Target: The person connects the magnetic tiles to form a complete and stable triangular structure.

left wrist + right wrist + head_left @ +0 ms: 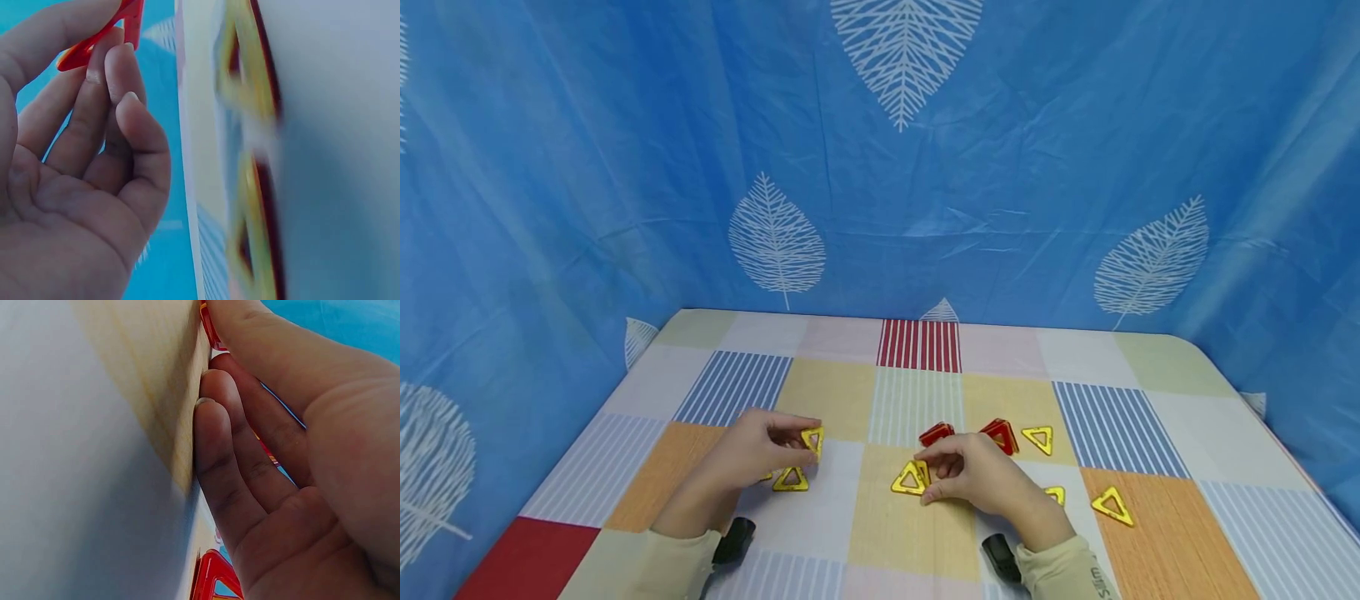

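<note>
My left hand (763, 446) pinches a yellow triangular tile (813, 442) between thumb and fingertips, raised above the tablecloth. From the left wrist view, the side of that triangular tile (128, 25) facing the palm looks red. Below the hand lies another yellow triangular tile (791, 480), with a further one partly hidden beside it. Toward the middle of the table, my right hand (973, 475) grips a yellow triangular tile (910, 479) at its right edge, thumb low and index finger above. A second yellow piece shows behind that one. In the right wrist view, the fingers (215, 434) rest against the cloth.
Behind the right hand lie red triangular tiles (1000, 435) and a red piece (936, 433). To their right are loose yellow triangular tiles (1112, 506), one partly covered by the right forearm. A blue leaf-patterned curtain (1022, 233) borders the patchwork-covered table (917, 550).
</note>
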Demonstrator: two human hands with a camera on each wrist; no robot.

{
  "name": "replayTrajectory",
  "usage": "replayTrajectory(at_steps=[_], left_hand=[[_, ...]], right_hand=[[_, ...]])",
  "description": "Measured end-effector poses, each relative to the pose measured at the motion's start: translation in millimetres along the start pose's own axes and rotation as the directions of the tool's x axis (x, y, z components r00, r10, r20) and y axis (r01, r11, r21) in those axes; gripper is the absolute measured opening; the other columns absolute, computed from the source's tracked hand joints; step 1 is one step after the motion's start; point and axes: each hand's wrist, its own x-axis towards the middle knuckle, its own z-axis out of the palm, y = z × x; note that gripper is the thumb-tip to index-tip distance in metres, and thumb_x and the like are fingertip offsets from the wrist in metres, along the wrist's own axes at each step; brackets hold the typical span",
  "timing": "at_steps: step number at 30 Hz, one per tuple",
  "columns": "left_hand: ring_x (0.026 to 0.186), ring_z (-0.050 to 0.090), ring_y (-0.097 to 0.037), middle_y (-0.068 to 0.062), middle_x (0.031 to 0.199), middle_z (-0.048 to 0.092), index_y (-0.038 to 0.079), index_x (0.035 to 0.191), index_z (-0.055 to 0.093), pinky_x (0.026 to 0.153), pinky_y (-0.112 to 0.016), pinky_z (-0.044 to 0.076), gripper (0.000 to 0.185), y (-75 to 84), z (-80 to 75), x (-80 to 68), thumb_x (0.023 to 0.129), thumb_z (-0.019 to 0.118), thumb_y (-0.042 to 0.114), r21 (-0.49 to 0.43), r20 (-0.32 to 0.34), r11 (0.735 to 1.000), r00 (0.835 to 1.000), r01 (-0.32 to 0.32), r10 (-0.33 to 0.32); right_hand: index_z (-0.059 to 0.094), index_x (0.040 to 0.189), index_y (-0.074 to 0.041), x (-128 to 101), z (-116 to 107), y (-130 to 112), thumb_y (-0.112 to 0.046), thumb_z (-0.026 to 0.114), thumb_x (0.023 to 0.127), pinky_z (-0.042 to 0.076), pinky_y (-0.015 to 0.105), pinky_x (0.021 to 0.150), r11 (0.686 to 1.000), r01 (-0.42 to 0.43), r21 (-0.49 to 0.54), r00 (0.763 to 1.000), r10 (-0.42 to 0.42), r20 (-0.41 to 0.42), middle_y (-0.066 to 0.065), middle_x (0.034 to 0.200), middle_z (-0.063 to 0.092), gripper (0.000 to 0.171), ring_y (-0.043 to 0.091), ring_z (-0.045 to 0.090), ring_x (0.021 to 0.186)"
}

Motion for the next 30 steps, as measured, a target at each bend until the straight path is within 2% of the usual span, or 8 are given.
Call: replayTrajectory(at_steps=[5,9,12,15,20,26,30], left_hand=[[0.076,0.061,-0.018,0.002,0.085,0.067,-0.001,0.122,0.071,0.062,-0.028,0.051,0.041,13.4,28.8,16.8,0.083,0.083,0.009,0.033,0.063,0.995,0.994,-0.091,0.088],[0.072,0.060,-0.014,0.006,0.079,0.066,0.000,0.118,0.073,0.062,-0.027,0.050,0.038,23.7,49.6,27.1,0.082,0.083,0.004,0.063,0.083,0.993,0.992,-0.104,0.099],[0.070,0.060,-0.012,0.006,0.078,0.067,-0.001,0.116,0.074,0.061,-0.027,0.049,0.038,30.0,63.9,33.3,0.080,0.083,0.001,0.056,0.118,0.993,0.988,-0.106,0.098],[0.068,0.059,-0.011,0.004,0.077,0.067,-0.002,0.113,0.075,0.060,-0.026,0.049,0.037,35.6,75.8,37.1,0.076,0.082,-0.004,0.069,0.150,0.989,0.981,-0.133,0.121],[0.066,0.057,-0.008,0.004,0.075,0.067,-0.002,0.110,0.076,0.059,-0.024,0.049,0.037,39.5,86.3,37.9,0.074,0.079,-0.009,0.104,0.156,0.984,0.979,-0.147,0.129],[0.071,0.057,-0.007,0.004,0.083,0.070,0.002,0.115,0.076,0.064,-0.024,0.051,0.035,39.5,90.4,37.5,0.080,0.081,-0.003,0.132,0.171,0.980,0.977,-0.151,0.128],[0.072,0.061,-0.006,0.003,0.086,0.072,0.003,0.114,0.077,0.066,-0.024,0.053,0.034,39.9,91.5,37.9,0.080,0.082,-0.002,0.130,0.164,0.980,0.978,-0.150,0.127]], right_hand=[[0.077,0.111,-0.009,1,1,1,-0.025,0.090,0.075,0.051,0.026,0.066,1.000,0.001,-0.012,1.000,-0.001,-0.004,-0.007,0.079,0.063,0.041,0.009,0.058,0.072],[0.077,0.111,-0.009,2,2,2,-0.026,0.090,0.075,0.051,0.026,0.066,1.000,0.003,-0.016,1.000,-0.003,-0.011,-0.007,0.079,0.063,0.041,0.008,0.058,0.072],[0.078,0.110,-0.009,2,2,3,-0.025,0.090,0.074,0.052,0.026,0.066,1.000,0.001,-0.020,1.000,-0.001,-0.014,-0.007,0.079,0.063,0.041,0.008,0.058,0.071],[0.078,0.110,-0.009,2,3,4,-0.025,0.091,0.074,0.052,0.026,0.065,1.000,0.003,-0.024,1.000,-0.004,-0.014,-0.007,0.078,0.064,0.042,0.008,0.058,0.071],[0.078,0.110,-0.009,3,4,4,-0.025,0.090,0.074,0.051,0.026,0.065,1.000,0.012,-0.024,1.000,-0.012,-0.009,-0.007,0.078,0.063,0.041,0.008,0.057,0.070],[0.077,0.111,-0.008,3,5,4,-0.027,0.089,0.076,0.051,0.026,0.064,0.999,0.024,-0.038,1.000,-0.025,-0.017,-0.010,0.076,0.061,0.042,0.007,0.057,0.069],[0.077,0.113,-0.007,2,5,4,-0.028,0.088,0.077,0.050,0.026,0.064,0.998,0.033,-0.046,0.999,-0.034,-0.019,-0.010,0.077,0.061,0.043,0.006,0.056,0.069]])
